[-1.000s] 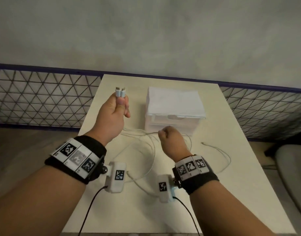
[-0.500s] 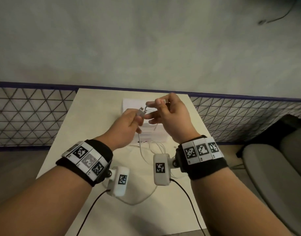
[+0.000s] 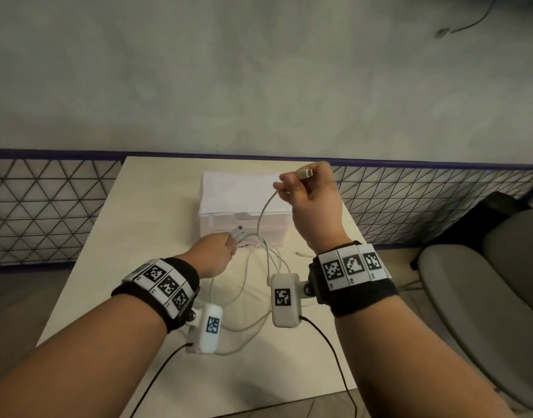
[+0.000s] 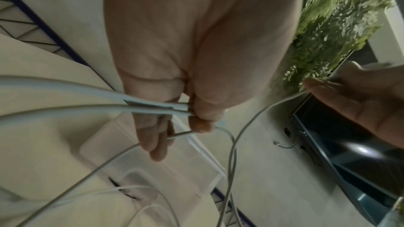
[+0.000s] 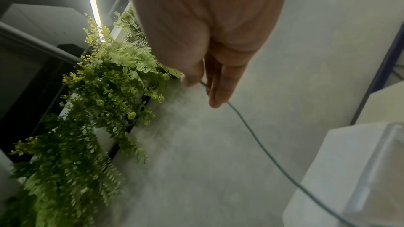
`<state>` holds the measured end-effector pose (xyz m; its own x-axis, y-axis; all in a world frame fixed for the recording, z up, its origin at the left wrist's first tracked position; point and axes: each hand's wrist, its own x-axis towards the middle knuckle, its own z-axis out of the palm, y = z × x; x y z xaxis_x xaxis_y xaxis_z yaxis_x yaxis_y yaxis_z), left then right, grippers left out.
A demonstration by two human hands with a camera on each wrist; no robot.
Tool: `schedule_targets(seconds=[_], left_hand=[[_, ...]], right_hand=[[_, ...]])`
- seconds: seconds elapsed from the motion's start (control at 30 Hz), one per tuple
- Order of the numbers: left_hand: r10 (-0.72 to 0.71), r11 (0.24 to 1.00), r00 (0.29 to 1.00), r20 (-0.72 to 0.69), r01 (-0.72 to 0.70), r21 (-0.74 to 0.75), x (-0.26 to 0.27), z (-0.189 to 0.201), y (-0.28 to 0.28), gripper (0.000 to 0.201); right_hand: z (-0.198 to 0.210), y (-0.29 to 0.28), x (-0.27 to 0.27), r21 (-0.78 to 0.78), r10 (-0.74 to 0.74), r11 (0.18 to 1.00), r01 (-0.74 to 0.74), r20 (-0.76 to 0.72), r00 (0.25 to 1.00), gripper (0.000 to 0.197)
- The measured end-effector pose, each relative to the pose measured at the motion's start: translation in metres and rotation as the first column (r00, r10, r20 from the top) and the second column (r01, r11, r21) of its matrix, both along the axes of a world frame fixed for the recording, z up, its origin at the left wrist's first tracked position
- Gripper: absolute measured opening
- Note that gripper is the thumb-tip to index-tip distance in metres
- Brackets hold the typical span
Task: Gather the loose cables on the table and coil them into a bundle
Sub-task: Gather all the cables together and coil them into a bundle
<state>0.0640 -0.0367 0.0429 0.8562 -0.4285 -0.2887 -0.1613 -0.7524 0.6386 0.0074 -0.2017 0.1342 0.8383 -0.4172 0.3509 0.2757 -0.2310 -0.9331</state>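
Several thin white cables (image 3: 259, 260) lie tangled on the cream table (image 3: 156, 206) in front of a white box. My left hand (image 3: 232, 240) grips a bunch of cable ends, their plugs (image 3: 238, 230) poking out above the fist; in the left wrist view the fingers curl round the white cables (image 4: 153, 107). My right hand (image 3: 292, 179) is raised over the box and pinches one cable's plug (image 3: 305, 173). That cable (image 3: 263, 211) hangs down to the tangle. In the right wrist view, thumb and fingers pinch the cable (image 5: 260, 142).
The white drawer box (image 3: 229, 191) stands at the back of the table. A loose cable end (image 3: 301, 254) lies right of the tangle. A grey chair (image 3: 485, 285) stands right of the table, a mesh fence (image 3: 42, 212) behind. Green foliage (image 5: 98, 110) shows in the wrist views.
My hands were together over the box; the right hand has since drawn one cable end up and to the right, and the left hand has dropped toward the table with the other ends.
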Motion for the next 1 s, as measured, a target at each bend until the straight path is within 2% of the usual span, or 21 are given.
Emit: schedule_targets(seconds=[0.03,0.13,0.27,0.4,0.5,0.67,0.73,0.8,0.87,0.9,0.93,1.0], left_hand=[[0.025,0.998,0.999,-0.035,-0.023,0.052,0.000,-0.003,0.001,0.022],[0.047,0.968,0.998,-0.044,-0.035,0.250,-0.002,-0.005,0.007,0.033],[-0.005,0.924,1.000,0.001,0.004,0.381,0.000,-0.001,0.006,0.037],[-0.112,0.819,0.992,-0.062,0.128,0.559,-0.006,-0.001,0.011,0.039],[-0.168,0.707,0.979,-0.117,0.203,0.678,-0.008,-0.009,0.022,0.038],[-0.081,0.690,0.975,-0.205,0.203,0.695,-0.009,-0.029,0.040,0.040],[-0.039,0.736,0.984,-0.175,0.147,0.661,-0.009,-0.030,0.040,0.040],[-0.006,0.832,0.998,-0.069,0.043,0.553,-0.009,-0.023,0.034,0.037],[0.111,0.961,0.993,-0.029,-0.099,0.260,-0.010,-0.010,0.024,0.026],[0.172,0.984,0.983,-0.056,-0.169,0.059,-0.010,-0.006,0.019,0.023],[0.199,0.970,0.976,-0.091,-0.210,-0.123,-0.012,-0.002,0.016,0.023],[0.252,0.866,0.950,-0.187,-0.307,-0.394,-0.016,0.007,0.005,0.028]], right_hand=[[-0.001,-0.004,0.000,-0.086,-0.071,0.994,0.074,0.030,0.997,0.020],[-0.005,-0.013,0.000,-0.317,-0.232,0.909,0.272,0.157,0.960,0.015],[-0.015,-0.014,-0.001,-0.456,-0.232,0.817,0.352,0.299,0.926,0.009],[-0.021,-0.023,-0.001,-0.458,-0.262,0.787,0.413,0.357,0.896,0.011],[-0.018,-0.032,-0.001,-0.452,-0.299,0.764,0.460,0.384,0.873,0.010],[-0.011,-0.044,-0.002,-0.446,-0.361,0.747,0.492,0.350,0.865,0.009],[-0.015,-0.043,0.001,-0.452,-0.348,0.767,0.456,0.303,0.887,0.007],[-0.025,-0.035,0.003,-0.466,-0.303,0.799,0.380,0.234,0.924,0.003],[-0.039,-0.024,0.004,-0.480,-0.275,0.825,0.299,0.123,0.954,0.006],[-0.045,-0.020,0.004,-0.491,-0.259,0.832,0.258,0.068,0.964,0.010],[-0.051,-0.016,0.004,-0.504,-0.237,0.838,0.211,0.012,0.971,0.013],[-0.058,-0.008,0.004,-0.557,-0.184,0.825,0.093,-0.109,0.977,0.013]])
